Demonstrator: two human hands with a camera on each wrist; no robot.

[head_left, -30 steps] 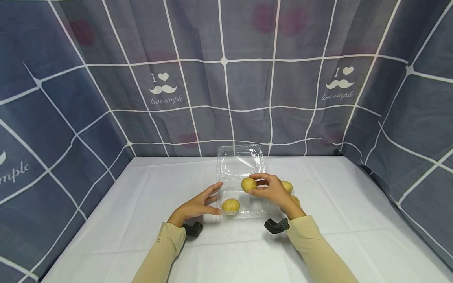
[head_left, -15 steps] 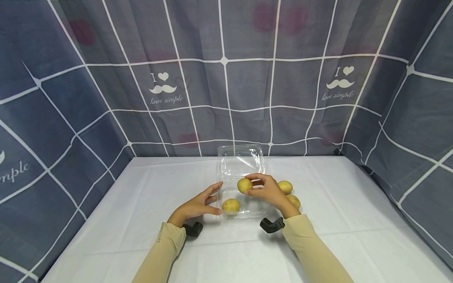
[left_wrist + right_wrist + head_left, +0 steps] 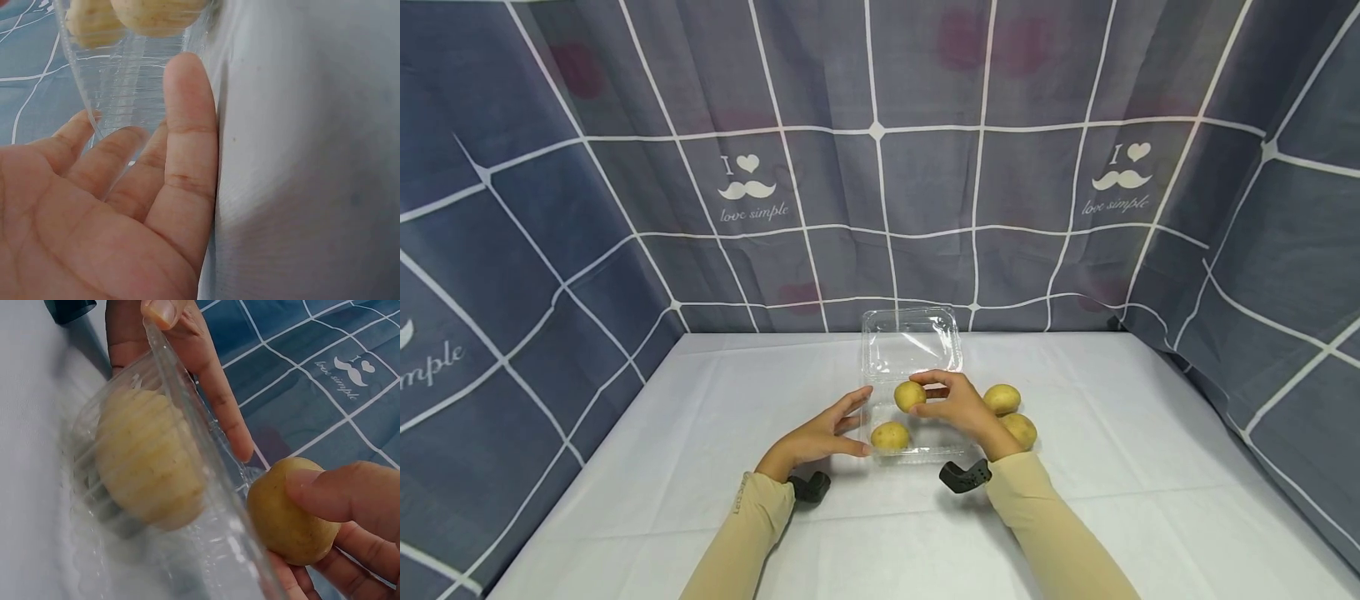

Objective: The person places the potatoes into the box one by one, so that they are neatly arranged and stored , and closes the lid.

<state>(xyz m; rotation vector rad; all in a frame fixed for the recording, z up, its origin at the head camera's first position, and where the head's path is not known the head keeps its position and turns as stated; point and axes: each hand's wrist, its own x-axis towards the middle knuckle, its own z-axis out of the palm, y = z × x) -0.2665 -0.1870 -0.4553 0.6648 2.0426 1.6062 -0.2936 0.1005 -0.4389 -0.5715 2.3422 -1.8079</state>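
Note:
My right hand [image 3: 961, 410] pinches a yellow potato [image 3: 908, 397] between thumb and fingers, over the back left part of a clear plastic clamshell box [image 3: 932, 452]. Another potato [image 3: 890, 436] lies in the box's front left corner, seen through the ribbed wall in the right wrist view. My left hand [image 3: 822, 435] rests along the box's left side with fingers spread and fairly straight. Its thumb [image 3: 164, 312] touches the rim at the front corner. The clear lid [image 3: 912, 348] stands raised at the back.
Two more potatoes, one farther back [image 3: 1002, 399] and one nearer [image 3: 1019, 430], lie on the white tablecloth [image 3: 1120, 467] right of the box. A dark grid-patterned curtain [image 3: 820, 183] rises behind the table and along both sides.
My right hand has moved left with its potato, from the box's back middle toward its left side. The two potatoes on the right now show more fully. My left hand has stayed put.

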